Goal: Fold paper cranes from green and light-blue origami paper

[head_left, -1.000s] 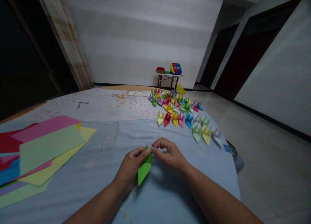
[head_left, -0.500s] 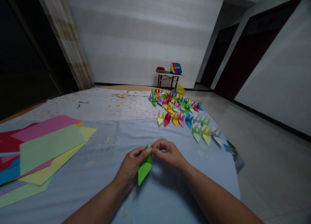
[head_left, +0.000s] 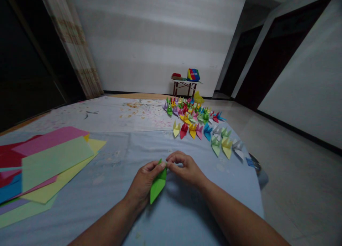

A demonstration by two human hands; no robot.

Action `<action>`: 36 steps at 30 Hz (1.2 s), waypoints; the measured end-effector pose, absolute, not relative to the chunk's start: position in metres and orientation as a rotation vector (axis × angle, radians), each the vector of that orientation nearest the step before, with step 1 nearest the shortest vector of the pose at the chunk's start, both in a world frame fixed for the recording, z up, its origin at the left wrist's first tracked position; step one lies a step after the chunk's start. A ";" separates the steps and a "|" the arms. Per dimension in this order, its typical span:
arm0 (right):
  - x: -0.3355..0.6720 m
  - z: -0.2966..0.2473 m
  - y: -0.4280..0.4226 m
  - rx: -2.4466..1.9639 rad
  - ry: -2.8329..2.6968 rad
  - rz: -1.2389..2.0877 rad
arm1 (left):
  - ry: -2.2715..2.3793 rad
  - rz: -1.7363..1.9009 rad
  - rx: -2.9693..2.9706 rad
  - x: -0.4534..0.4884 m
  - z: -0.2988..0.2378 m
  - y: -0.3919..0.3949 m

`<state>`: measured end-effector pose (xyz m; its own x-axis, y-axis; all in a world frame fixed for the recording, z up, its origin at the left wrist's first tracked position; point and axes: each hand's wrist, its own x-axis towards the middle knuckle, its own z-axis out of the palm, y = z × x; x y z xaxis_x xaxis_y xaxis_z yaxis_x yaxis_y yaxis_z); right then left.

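A folded green paper piece (head_left: 157,186) is pinched between both hands just above the light blue cloth (head_left: 107,174). My left hand (head_left: 143,183) grips its left side with thumb and fingers closed. My right hand (head_left: 184,168) pinches its top tip with fingers curled. The paper's lower point hangs toward me.
Several finished folded paper figures (head_left: 199,123) in many colours stand in rows at the far right of the cloth. Loose coloured paper sheets (head_left: 45,162) lie stacked at the left. A small table (head_left: 185,85) with a bright box stands by the far wall. The cloth's right edge drops to bare floor.
The green paper's lower point has swung slightly left and the hands have shifted a little; otherwise nothing moved.
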<state>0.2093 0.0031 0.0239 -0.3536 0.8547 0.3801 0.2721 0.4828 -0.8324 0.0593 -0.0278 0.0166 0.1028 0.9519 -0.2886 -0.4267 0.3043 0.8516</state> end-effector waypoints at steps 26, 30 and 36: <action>0.206 0.018 0.003 -1.003 -1.838 0.934 | 0.976 1.118 0.753 0.058 0.018 -0.026; 0.205 0.017 0.002 -1.003 -1.842 0.933 | 1.012 1.123 0.799 0.059 0.022 -0.027; 0.205 0.020 0.004 -1.020 -1.797 1.013 | 1.053 1.177 0.793 0.059 0.020 -0.026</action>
